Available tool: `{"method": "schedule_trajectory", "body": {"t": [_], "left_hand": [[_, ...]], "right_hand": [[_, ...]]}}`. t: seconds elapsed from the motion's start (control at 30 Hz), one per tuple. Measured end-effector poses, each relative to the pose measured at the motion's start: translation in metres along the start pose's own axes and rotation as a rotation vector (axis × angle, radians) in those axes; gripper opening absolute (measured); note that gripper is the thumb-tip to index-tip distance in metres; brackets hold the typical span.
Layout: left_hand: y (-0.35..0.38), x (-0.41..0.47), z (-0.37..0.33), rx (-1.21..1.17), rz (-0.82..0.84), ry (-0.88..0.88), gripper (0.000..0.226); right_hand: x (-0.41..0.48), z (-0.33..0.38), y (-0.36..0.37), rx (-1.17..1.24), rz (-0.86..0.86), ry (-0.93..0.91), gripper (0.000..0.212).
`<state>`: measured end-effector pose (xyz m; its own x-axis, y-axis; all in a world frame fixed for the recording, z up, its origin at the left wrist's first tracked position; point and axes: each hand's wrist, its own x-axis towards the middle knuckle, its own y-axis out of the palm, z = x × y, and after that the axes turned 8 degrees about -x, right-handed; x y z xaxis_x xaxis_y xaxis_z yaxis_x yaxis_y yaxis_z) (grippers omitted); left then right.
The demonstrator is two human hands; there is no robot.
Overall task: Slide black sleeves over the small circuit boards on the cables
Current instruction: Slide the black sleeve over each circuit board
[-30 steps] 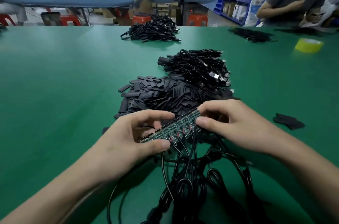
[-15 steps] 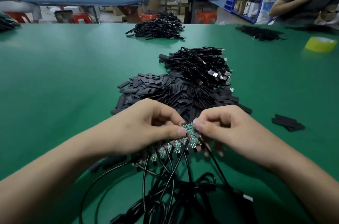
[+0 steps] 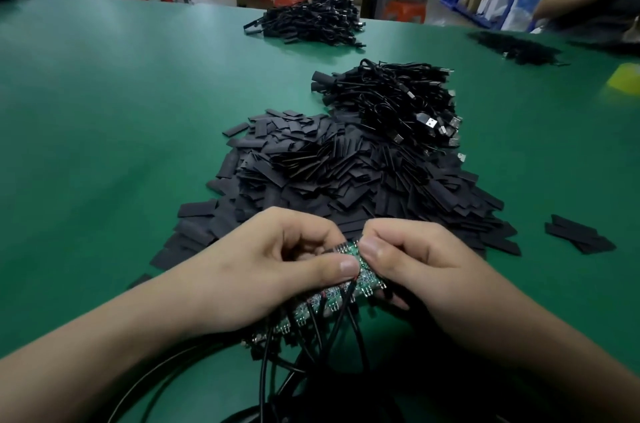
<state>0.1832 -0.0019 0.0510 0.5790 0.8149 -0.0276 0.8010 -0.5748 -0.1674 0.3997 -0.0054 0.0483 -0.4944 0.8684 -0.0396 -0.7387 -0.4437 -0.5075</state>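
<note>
circuit boards (image 3: 360, 275), small and green, joined in a strip that runs from upper right down to lower left, held just above the green table (image 3: 104, 145) at the near centre. black cables (image 3: 332, 336) come off the strip's lower edge and drop into a loose tangle at the bottom of the view.

left hand (image 3: 263, 277) curled over the strip from the left, thumb pressed flat on the board face, fingers tucked behind; closed on the boards. right hand (image 3: 422, 270) comes in from the right, thumb tip meeting the strip at its upper end, just beside the left thumb, fingers folded under; also pinching the boards. whether a sleeve sits between the fingers is hard to say, the spot is covered by the thumbs.

just beyond the hands, touching distance, a broad heap of flat black sleeves (image 3: 329, 176) spread on the table. behind that heap and overlapping its far right edge, a bundle of usb cables (image 3: 398, 100), metal plugs showing on the right side. a few stray sleeves (image 3: 578, 232) lie apart to the right.

farther back, another cable pile (image 3: 308, 20) near the table's far edge, and a third dark pile (image 3: 516, 46) at far right. yellow tape roll (image 3: 625, 79) at the right border, partly cut off. no bins or trays on this table; everything lies loose.
</note>
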Motion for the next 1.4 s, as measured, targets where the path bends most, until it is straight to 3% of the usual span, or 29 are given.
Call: {"method": "schedule_trajectory", "body": {"t": [0.27, 0.37, 0.43, 0.57, 0.7, 0.77, 0.9, 1.07, 1.27, 1.4], "left_hand": [[0.001, 0.000, 0.005, -0.182, 0.014, 0.034, 0.016], [0.003, 0.001, 0.003, -0.261, 0.026, 0.049, 0.015], [0.003, 0.000, 0.005, -0.073, -0.018, 0.072, 0.020], [0.000, 0.000, 0.010, 0.599, -0.210, 0.248, 0.030], [-0.014, 0.009, 0.010, 0.855, -0.481, 0.364, 0.024], [-0.023, 0.014, 0.012, 0.965, -0.563, 0.344, 0.027], [-0.025, 0.022, 0.015, 1.089, -0.541, 0.243, 0.027], [-0.024, 0.024, 0.018, 1.110, -0.579, 0.313, 0.015], [-0.024, 0.025, 0.018, 0.958, -0.672, 0.373, 0.011], [-0.012, 0.023, 0.010, 0.642, -0.627, 0.462, 0.009]], "right_hand": [[0.002, -0.001, 0.001, 0.343, 0.115, 0.068, 0.032], [0.002, -0.001, -0.002, 0.365, 0.085, 0.059, 0.037], [0.005, -0.001, -0.006, 0.388, -0.008, 0.007, 0.034], [0.009, -0.005, -0.025, 0.548, -0.272, 0.004, 0.030], [0.008, -0.008, -0.035, 0.744, -0.391, 0.067, 0.028], [0.007, -0.009, -0.037, 0.668, -0.430, 0.060, 0.030], [0.008, -0.013, -0.034, 0.265, -0.541, 0.026, 0.042], [0.009, -0.015, -0.025, -0.189, -0.483, -0.103, 0.041], [0.007, -0.010, -0.012, -0.200, -0.389, -0.120, 0.030], [0.006, -0.008, -0.008, -0.058, -0.370, -0.104, 0.011]]}}
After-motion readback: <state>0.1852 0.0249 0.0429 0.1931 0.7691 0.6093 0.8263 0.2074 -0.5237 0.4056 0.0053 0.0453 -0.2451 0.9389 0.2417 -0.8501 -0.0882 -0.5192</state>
